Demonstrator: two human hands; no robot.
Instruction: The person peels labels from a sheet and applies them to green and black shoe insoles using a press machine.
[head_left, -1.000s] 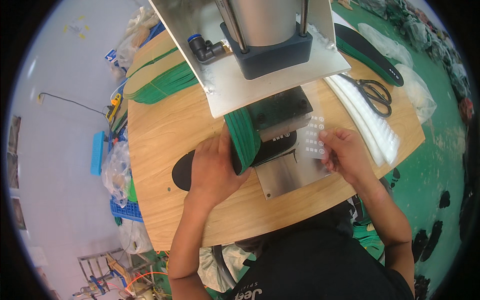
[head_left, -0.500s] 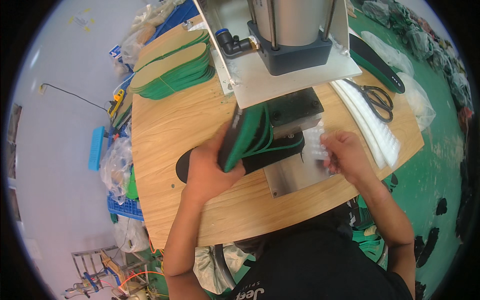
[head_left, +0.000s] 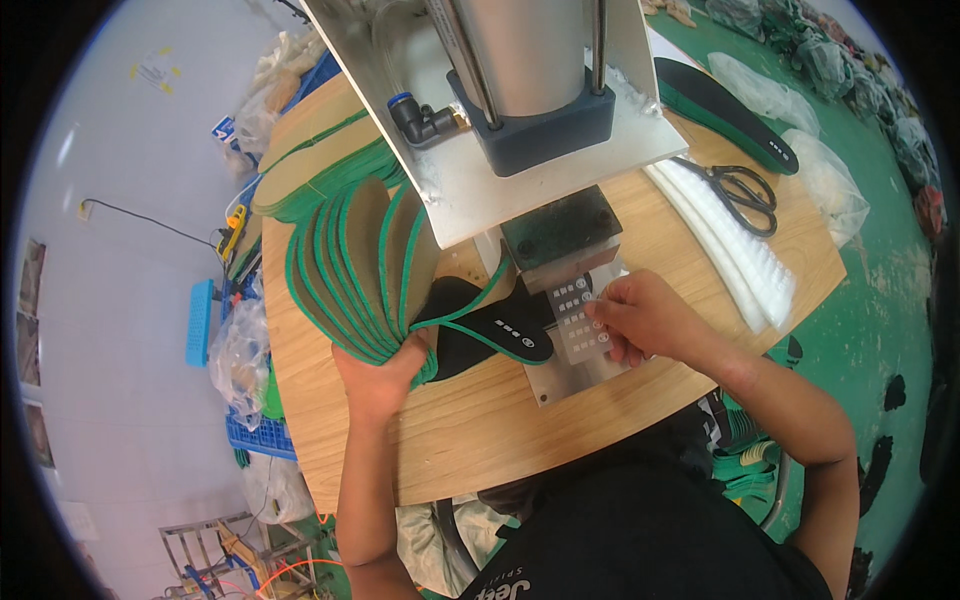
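Note:
My left hand (head_left: 380,385) is closed around the end of a fanned bundle of insoles (head_left: 350,270), tan on one face with green edges. One insole (head_left: 490,333) from the bundle lies black face up toward the press, with small white marks at its tip. Beneath it, another black insole reaches under the dark press block (head_left: 562,235). Between the fingers of my right hand (head_left: 640,318) is a clear transfer sheet (head_left: 580,325) with rows of white marks. The sheet hangs over the metal plate (head_left: 562,388), just in front of the block.
Above the block stands the press's white frame (head_left: 560,165) with its cylinder. Stacks of insoles (head_left: 320,150) lie at the table's far left. Scissors (head_left: 745,195), white sheets (head_left: 715,240) and a black-green insole (head_left: 725,110) lie on the right. A blue crate (head_left: 262,437) stands beyond the left edge.
My left hand has moved left, and the insole bundle has fanned open with tan faces showing. My right hand has brought the transfer sheet left, beside the marked insole tip.

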